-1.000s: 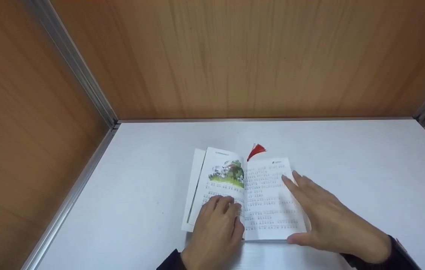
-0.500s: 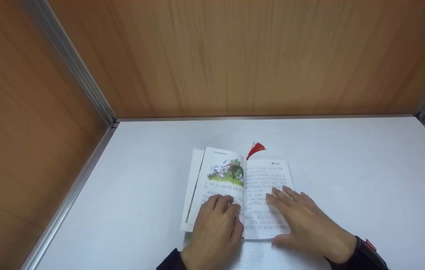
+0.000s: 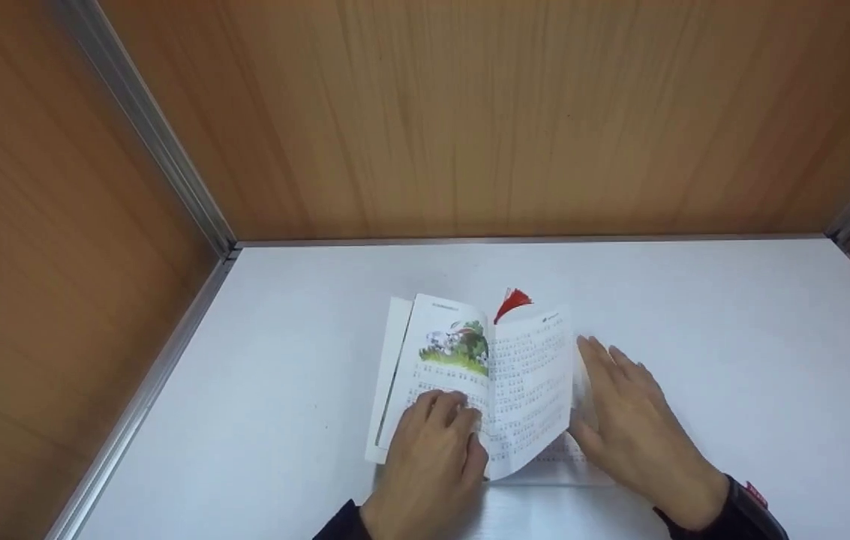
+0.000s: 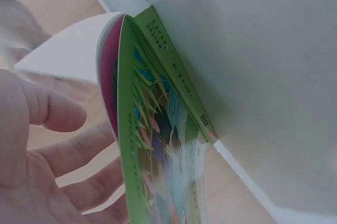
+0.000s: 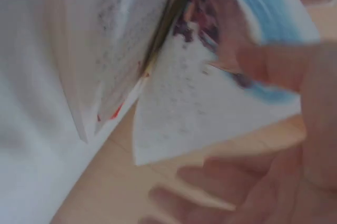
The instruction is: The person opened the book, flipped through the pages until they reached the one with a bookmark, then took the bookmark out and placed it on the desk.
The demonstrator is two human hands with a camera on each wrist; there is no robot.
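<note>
An open book (image 3: 470, 375) lies on the white table (image 3: 695, 315), with a colour picture on its left page (image 3: 458, 341) and a red tassel bookmark (image 3: 512, 302) sticking out at the top of the spine. My left hand (image 3: 440, 420) rests flat on the lower left page and holds it down. My right hand (image 3: 620, 397) lies with straight fingers against the right side of the book, behind a right page (image 3: 533, 382) that stands raised and curved. The left wrist view shows the green cover (image 4: 152, 145) from below. The right wrist view is blurred, showing pages (image 5: 210, 97).
Wooden walls close the table in at the back (image 3: 515, 112) and on the left (image 3: 34, 262), with metal trim (image 3: 169, 187) along the corners. White table surface extends on both sides of the book.
My right hand slid from the middle of the right page to its outer edge, and that page has lifted up off the book. The left hand stayed in place.
</note>
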